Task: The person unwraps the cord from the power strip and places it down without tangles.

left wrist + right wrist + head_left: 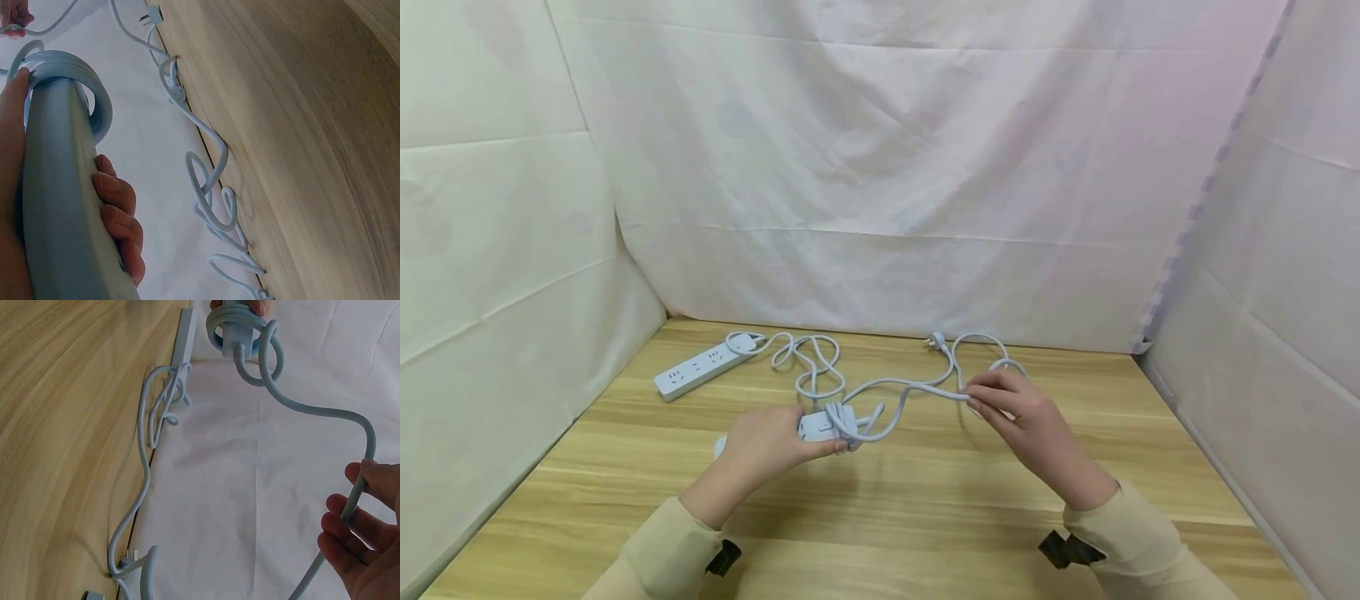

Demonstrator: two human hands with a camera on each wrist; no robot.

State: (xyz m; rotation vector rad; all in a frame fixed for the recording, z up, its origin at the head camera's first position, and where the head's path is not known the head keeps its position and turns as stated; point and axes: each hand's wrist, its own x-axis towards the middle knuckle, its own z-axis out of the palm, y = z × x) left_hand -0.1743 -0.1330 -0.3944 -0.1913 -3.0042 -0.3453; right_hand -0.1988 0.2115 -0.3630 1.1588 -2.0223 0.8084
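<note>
My left hand (pixel 766 446) grips a white power strip (pixel 817 426) above the table, thumb on the near side and fingers on the far side. Several turns of its cord (pixel 69 64) are wound around the strip's end in the left wrist view. From there the cord (pixel 319 411) runs in a slack curve to my right hand (pixel 1030 421). The right thumb and fingers pinch it well to the right of the strip. Beyond the right hand the cord trails down toward loops at the back right. Much of the held strip is hidden behind the left hand.
Another white power strip (pixel 696 371) lies at the back left, its cord (pixel 820 367) in loose loops beside it. A plug (pixel 935 340) lies near the table's back edge. White cloth (pixel 880 167) hangs behind and at both sides of the wooden table (pixel 925 533).
</note>
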